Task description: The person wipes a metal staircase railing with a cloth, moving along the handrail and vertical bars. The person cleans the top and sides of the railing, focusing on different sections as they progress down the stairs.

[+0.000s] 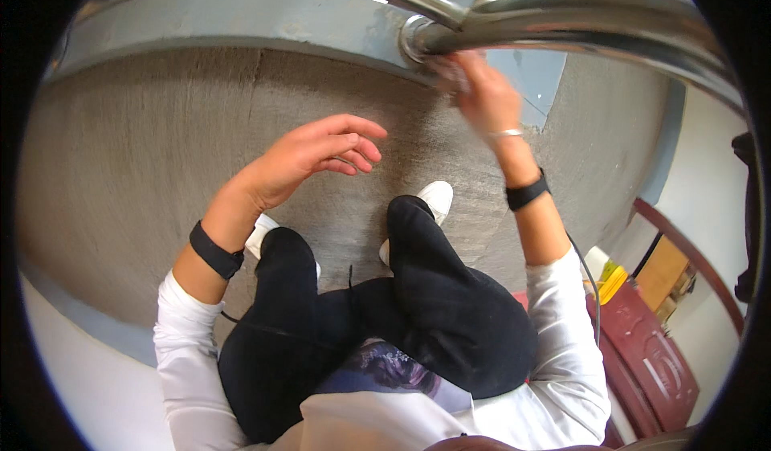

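My right hand [491, 98], blurred by motion, is closed around a crumpled pale cloth or tissue [449, 72]. That wad lies just below a shiny metal railing tube [452, 35], close to the round metal flange [415, 38] where the tube meets the grey-blue raised ledge [241, 20]. Whether the wad touches the metal cannot be told through the blur. My left hand [325, 147] hangs over the floor with nothing in it, its fingers loosely bent and apart.
A thick curved metal handrail [602, 35] crosses the upper right. Bare concrete floor [138, 132] spreads around my white shoes [437, 201]. At the right stands dark red furniture [650, 354] with a yellow item [613, 283] and a brown cardboard-like piece [662, 270] by it.
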A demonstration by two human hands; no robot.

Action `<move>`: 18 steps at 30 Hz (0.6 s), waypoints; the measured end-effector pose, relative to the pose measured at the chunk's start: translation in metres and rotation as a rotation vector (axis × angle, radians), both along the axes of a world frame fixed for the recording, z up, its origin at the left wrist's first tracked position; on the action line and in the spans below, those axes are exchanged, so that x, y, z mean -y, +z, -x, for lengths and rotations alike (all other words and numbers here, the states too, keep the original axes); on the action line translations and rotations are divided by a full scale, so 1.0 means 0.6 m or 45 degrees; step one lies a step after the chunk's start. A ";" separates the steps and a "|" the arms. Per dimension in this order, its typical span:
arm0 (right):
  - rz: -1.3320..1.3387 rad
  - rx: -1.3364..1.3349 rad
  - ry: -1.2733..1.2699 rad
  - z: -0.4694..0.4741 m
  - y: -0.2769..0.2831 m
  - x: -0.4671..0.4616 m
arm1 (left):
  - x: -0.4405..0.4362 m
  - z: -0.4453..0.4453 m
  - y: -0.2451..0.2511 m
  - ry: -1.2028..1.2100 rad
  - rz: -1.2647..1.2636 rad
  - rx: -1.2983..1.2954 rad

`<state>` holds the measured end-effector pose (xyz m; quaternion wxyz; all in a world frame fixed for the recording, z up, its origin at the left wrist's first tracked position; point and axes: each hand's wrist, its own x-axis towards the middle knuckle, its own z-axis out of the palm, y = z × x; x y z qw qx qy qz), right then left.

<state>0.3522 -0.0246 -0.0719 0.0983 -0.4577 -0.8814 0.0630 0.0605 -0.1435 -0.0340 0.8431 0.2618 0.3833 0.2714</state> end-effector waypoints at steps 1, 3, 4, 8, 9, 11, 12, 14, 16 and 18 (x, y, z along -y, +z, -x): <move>-0.005 -0.067 -0.011 0.010 -0.015 0.010 | -0.010 -0.006 0.000 -0.008 -0.037 -0.060; 0.139 -0.054 -0.012 -0.001 -0.035 0.026 | -0.035 -0.014 0.004 -0.016 -0.146 -0.184; 0.185 -0.090 0.032 -0.018 -0.039 0.033 | -0.050 -0.015 0.007 -0.017 -0.212 -0.247; 0.873 -0.447 -0.210 -0.107 -0.030 0.039 | -0.104 -0.009 0.032 0.051 -0.498 -0.408; 1.074 -0.835 -0.347 -0.125 -0.028 0.027 | -0.112 -0.006 0.040 0.074 -0.579 -0.400; 1.407 -1.446 -0.610 -0.151 -0.019 0.023 | -0.127 -0.004 0.055 0.054 -0.564 -0.499; 1.589 -1.514 -0.751 -0.157 -0.015 0.021 | -0.132 -0.005 0.063 0.083 -0.616 -0.477; 1.728 -1.542 -0.730 -0.155 -0.007 0.022 | -0.138 -0.014 0.080 -0.029 -0.653 -0.596; 1.998 -1.675 -0.658 -0.138 -0.001 0.031 | -0.139 -0.031 0.091 -0.119 -0.654 -0.667; 2.211 -1.794 -0.620 -0.114 0.003 0.044 | -0.130 -0.058 0.093 -0.292 -0.456 -0.660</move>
